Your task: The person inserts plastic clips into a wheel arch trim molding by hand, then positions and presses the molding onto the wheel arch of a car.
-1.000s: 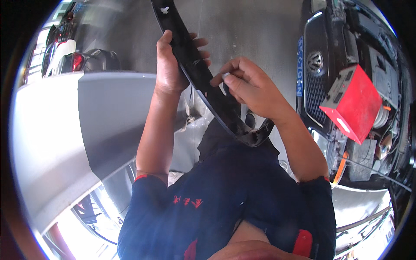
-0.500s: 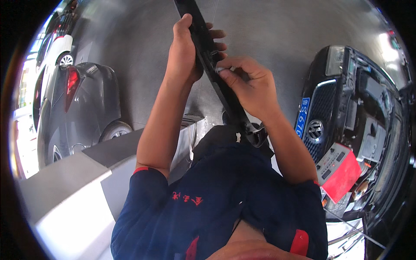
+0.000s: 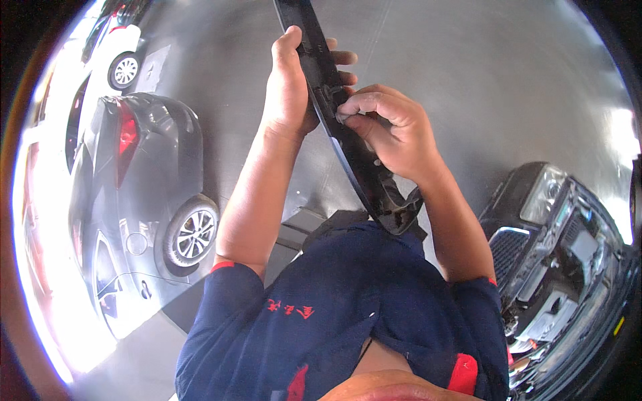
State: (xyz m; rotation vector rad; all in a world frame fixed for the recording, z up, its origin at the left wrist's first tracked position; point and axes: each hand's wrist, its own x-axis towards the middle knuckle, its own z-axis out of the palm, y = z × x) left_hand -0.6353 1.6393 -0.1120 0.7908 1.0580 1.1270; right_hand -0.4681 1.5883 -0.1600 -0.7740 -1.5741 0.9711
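A long black plastic trim strip [image 3: 358,160] runs slantwise from the top edge down to my waist, its ribbed inner side facing up. Around its upper part my left hand [image 3: 287,93] is closed, thumb along the near edge and fingertips showing past the far side. My right hand [image 3: 400,130] pinches at the strip's middle with thumb and forefinger. Between those fingertips shows a small pale piece [image 3: 341,119], too small to make out fully. The strip's lower end curves into a hooked shape near my dark blue shirt.
A grey car [image 3: 157,167] with a red tail light stands at the left, a white car [image 3: 127,40] beyond it. On the right is a black car [image 3: 535,254] with its engine bay exposed. Grey floor [image 3: 461,60] lies between them.
The view has swung to the right relative to my body's surroundings: the black car sits lower, the grey car shows more. Both hands keep their hold on the strip, the right slightly lower.
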